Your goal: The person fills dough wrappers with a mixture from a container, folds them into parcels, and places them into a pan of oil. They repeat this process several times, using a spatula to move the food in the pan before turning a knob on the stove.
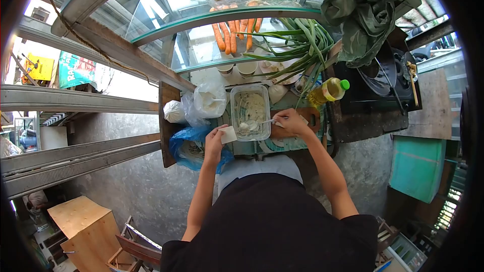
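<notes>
A clear plastic container [255, 102] holding a pale, lumpy mixture stands in the middle of the worktop. Its front left corner is beside a thin, pale square piece [228, 135], which my left hand [214, 143] pinches by its edge. My right hand [291, 122] is closed round the handle of a spoon [253, 124], whose bowl rests in the mixture. Beneath the right hand lies a brown wooden board [314, 117]. White plastic bags [210, 99] stand left of the container, and a blue plastic bag [177, 146] is beside my left hand.
Carrots [231, 32] and long green onions [312, 40] lie behind the glass-edged shelf [217, 64]. A yellow oil bottle [330, 92] with a green cap stands to the right, near a black stove [378, 78]. Two cups [247, 68] are behind the container.
</notes>
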Tool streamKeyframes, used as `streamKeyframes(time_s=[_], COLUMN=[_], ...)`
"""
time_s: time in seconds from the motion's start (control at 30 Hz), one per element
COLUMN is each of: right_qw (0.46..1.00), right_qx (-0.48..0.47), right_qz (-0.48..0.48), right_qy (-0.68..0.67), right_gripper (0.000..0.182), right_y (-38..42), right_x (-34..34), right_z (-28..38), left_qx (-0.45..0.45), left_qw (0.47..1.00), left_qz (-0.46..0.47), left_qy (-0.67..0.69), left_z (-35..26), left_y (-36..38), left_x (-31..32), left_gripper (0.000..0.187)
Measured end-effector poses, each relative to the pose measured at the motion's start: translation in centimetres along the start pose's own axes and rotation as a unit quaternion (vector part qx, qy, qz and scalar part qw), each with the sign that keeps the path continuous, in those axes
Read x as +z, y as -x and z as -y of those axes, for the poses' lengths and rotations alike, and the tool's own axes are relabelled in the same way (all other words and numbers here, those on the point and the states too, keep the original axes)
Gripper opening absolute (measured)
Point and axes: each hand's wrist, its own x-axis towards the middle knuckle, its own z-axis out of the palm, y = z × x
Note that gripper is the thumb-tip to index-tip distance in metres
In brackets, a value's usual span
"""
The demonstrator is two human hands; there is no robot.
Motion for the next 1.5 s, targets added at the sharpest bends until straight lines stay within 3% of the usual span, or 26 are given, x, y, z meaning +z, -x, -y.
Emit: streamKeyframes(time_s=[0.1,0.27,0.4,0.47,0.63,0.8,0.93,1.03,1.13,1.2,1.27,1.3,1.33,1.37,1.5], right_qw=[0.999,0.968,0.974,0.959,0.938,0.889,0.872,0.861,0.852,0.846,0.905,0.904,0.962,0.98,0.981], right_qx=[0.004,0.093,0.012,-0.017,0.002,0.028,0.031,0.033,0.038,0.038,0.051,0.052,-0.021,-0.094,-0.13], right_qz=[-0.015,0.001,-0.055,-0.08,-0.084,-0.049,-0.037,-0.04,-0.066,-0.08,-0.111,-0.112,-0.145,-0.172,-0.144], right_qy=[-0.036,-0.234,-0.218,-0.272,-0.338,-0.455,-0.487,-0.505,-0.519,-0.525,-0.408,-0.409,-0.228,-0.038,0.031], right_gripper=[0.019,0.021,0.02,0.021,0.022,0.023,0.025,0.025,0.024,0.023,0.024,0.024,0.022,0.02,0.013], right_y=[2.7,5.2,5.8,6.2,7.0,7.4,7.9,8.3,8.5,8.3,7.9,7.4,6.7,6.3,6.2], right_x=[-2.5,-3.3,-1.7,-0.9,0.6,1.7,1.9,1.7,0.8,0.2,0.0,0.4,1.1,1.8,4.7], right_z=[3.9,4.1,3.7,3.6,3.9,2.3,1.8,1.6,1.7,1.6,1.0,0.4,0.0,-0.6,2.2], left_qx=[0.016,0.012,-0.018,-0.036,-0.084,-0.157,-0.166,-0.154,-0.113,0.037,0.059,0.081,0.091,0.09,0.042], left_qw=[0.999,0.998,0.988,0.98,0.944,0.901,0.882,0.872,0.906,0.968,0.973,0.978,0.98,0.98,0.967], left_qz=[-0.002,-0.014,0.07,0.087,0.123,0.071,0.093,0.099,0.068,0.073,0.071,0.069,0.066,0.067,0.107], left_qy=[0.028,0.068,0.139,0.173,0.293,0.398,0.43,0.453,0.403,0.238,0.209,0.18,0.165,0.164,0.226], left_z=[-0.7,-2.2,-2.8,-3.0,-3.5,-4.2,-4.0,-4.2,-5.0,-6.0,-6.6,-6.7,-6.8,-6.9,-6.8], left_y=[0.5,1.5,1.9,2.0,2.2,2.5,2.4,2.7,3.1,3.5,3.4,3.4,3.5,3.6,4.1], left_x=[0.3,3.5,5.3,5.9,6.7,7.2,7.3,7.3,6.8,5.7,4.4,3.9,3.7,3.6,3.9], left_gripper=[0.031,0.033,0.034,0.033,0.028,0.025,0.027,0.029,0.03,0.03,0.03,0.03,0.031,0.031,0.038])
